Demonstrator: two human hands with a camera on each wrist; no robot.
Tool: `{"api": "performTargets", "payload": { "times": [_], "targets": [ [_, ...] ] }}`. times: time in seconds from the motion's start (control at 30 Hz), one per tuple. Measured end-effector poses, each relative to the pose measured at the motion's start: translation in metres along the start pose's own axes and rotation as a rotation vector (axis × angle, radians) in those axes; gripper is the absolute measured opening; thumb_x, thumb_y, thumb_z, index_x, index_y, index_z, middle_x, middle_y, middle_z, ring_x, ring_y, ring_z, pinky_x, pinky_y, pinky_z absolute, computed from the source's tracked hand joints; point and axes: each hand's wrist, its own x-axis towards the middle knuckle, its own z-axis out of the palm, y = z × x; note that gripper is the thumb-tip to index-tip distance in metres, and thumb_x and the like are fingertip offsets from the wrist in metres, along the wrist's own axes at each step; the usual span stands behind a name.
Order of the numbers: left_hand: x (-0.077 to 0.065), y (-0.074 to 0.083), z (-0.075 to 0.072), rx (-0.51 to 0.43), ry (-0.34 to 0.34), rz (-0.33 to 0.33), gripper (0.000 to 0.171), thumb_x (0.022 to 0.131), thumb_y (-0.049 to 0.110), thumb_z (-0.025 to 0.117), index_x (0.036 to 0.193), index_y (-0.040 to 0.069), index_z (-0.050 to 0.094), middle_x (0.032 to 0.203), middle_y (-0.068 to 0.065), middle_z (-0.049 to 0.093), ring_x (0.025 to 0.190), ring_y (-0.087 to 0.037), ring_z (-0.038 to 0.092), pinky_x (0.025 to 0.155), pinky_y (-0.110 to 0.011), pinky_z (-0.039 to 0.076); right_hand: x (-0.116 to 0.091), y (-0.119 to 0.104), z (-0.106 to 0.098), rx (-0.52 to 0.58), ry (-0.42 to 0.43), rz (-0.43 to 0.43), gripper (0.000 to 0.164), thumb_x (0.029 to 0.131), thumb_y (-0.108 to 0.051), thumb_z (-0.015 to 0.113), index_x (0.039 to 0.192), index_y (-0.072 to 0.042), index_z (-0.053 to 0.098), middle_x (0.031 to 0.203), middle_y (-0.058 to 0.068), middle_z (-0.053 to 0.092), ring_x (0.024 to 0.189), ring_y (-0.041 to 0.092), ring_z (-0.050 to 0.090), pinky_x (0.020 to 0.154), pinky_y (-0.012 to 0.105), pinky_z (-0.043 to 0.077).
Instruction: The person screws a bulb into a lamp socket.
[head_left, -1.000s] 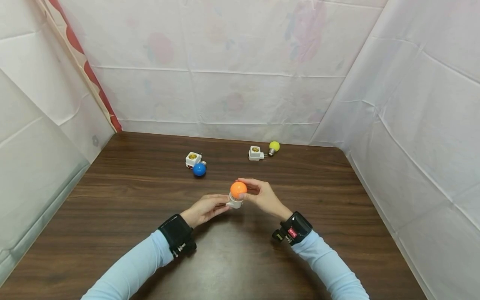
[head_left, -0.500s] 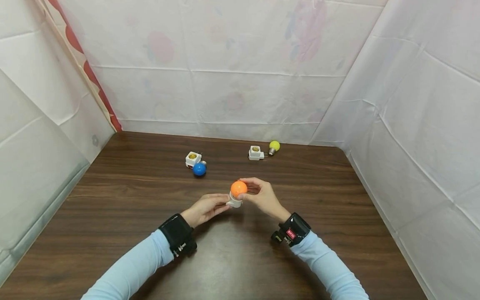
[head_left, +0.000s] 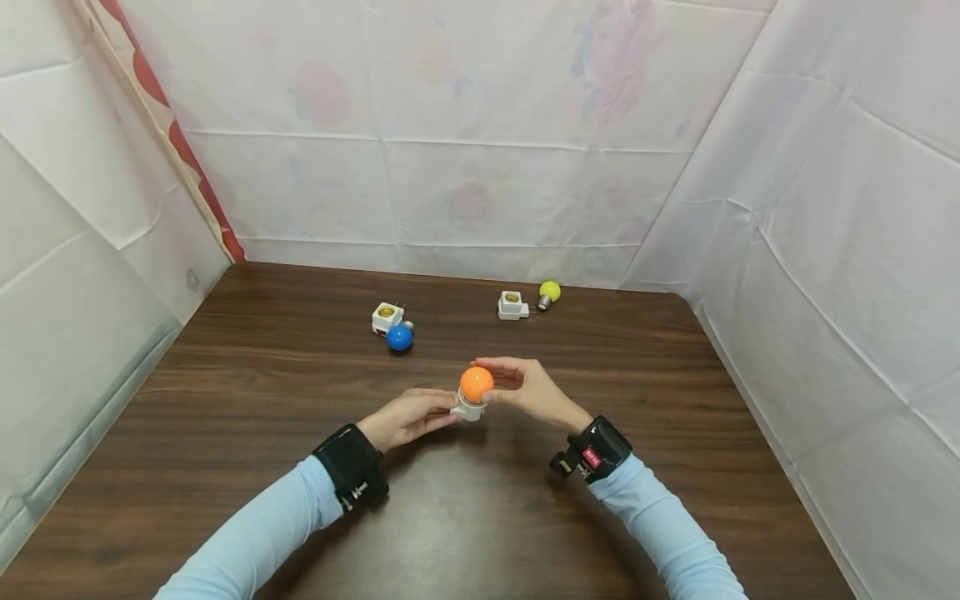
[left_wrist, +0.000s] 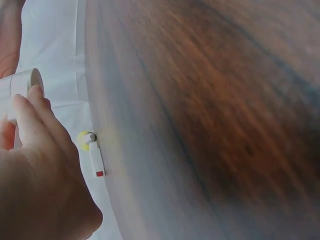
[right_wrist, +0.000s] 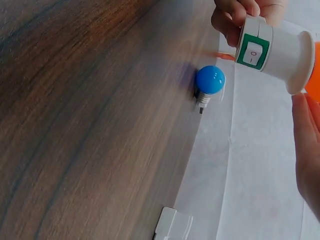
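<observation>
In the head view my left hand (head_left: 411, 417) pinches a white bulb socket (head_left: 469, 410) by its side, above the table's middle. An orange light bulb (head_left: 476, 383) sits at the socket's mouth, and my right hand (head_left: 530, 392) holds it between thumb and fingers. The right wrist view shows a rocker switch (right_wrist: 253, 53) with a green surround on the socket's body, and only the edge of the orange bulb. From the left wrist the bulb cannot be seen; the left fingers lie along the white socket (left_wrist: 22, 85).
Behind the hands, a blue bulb (head_left: 400, 337) lies against a square white socket (head_left: 387, 317) on the brown table (head_left: 247, 375). Farther right are another white socket (head_left: 513, 306) and a yellow bulb (head_left: 550, 292). White sheets (head_left: 480, 183) enclose the back and sides.
My right hand and wrist have turned slightly around the orange bulb, the wrist shifting a little right and up. The left hand keeps its grip on the socket, nearly still.
</observation>
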Motion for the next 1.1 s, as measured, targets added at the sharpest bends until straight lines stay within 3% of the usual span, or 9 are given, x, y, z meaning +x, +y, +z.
{"api": "performTargets", "payload": {
  "times": [0.13, 0.53, 0.87, 1.1],
  "targets": [
    [0.001, -0.001, -0.001, 0.004, -0.007, -0.020, 0.044, 0.093, 0.005, 0.051, 0.132, -0.010, 0.039, 0.111, -0.015, 0.057, 0.087, -0.012, 0.062, 0.083, -0.019, 0.054, -0.001, -0.002, 0.001, 0.003, -0.031, 0.026, 0.051, 0.082, 0.000, 0.065, 0.129, 0.008, 0.046, 0.128, 0.021, 0.053, 0.114, 0.030, 0.054, 0.096, 0.044, 0.048],
    [0.001, -0.005, 0.000, -0.023, 0.033, 0.012, 0.044, 0.091, 0.006, 0.054, 0.130, -0.010, 0.042, 0.110, -0.013, 0.059, 0.087, -0.011, 0.062, 0.083, -0.020, 0.054, -0.002, -0.001, 0.004, -0.008, 0.018, 0.038, 0.047, 0.083, 0.000, 0.064, 0.127, 0.006, 0.049, 0.125, 0.020, 0.054, 0.113, 0.030, 0.055, 0.094, 0.032, 0.051],
    [0.002, -0.008, 0.006, -0.085, 0.083, 0.051, 0.045, 0.090, 0.006, 0.057, 0.129, -0.010, 0.043, 0.117, -0.017, 0.055, 0.090, -0.012, 0.062, 0.086, -0.021, 0.053, 0.002, 0.026, 0.007, 0.031, 0.150, 0.006, 0.049, 0.078, -0.006, 0.071, 0.123, 0.005, 0.054, 0.118, 0.021, 0.059, 0.102, 0.027, 0.062, 0.085, 0.027, 0.055],
    [0.001, -0.008, 0.009, -0.091, 0.106, 0.060, 0.043, 0.090, 0.003, 0.054, 0.129, -0.012, 0.043, 0.116, -0.017, 0.056, 0.087, -0.012, 0.062, 0.084, -0.020, 0.054, -0.002, 0.010, 0.012, 0.051, 0.179, 0.034, 0.047, 0.078, 0.001, 0.069, 0.121, 0.008, 0.053, 0.117, 0.024, 0.058, 0.103, 0.033, 0.060, 0.086, 0.026, 0.054]
  ]
}}
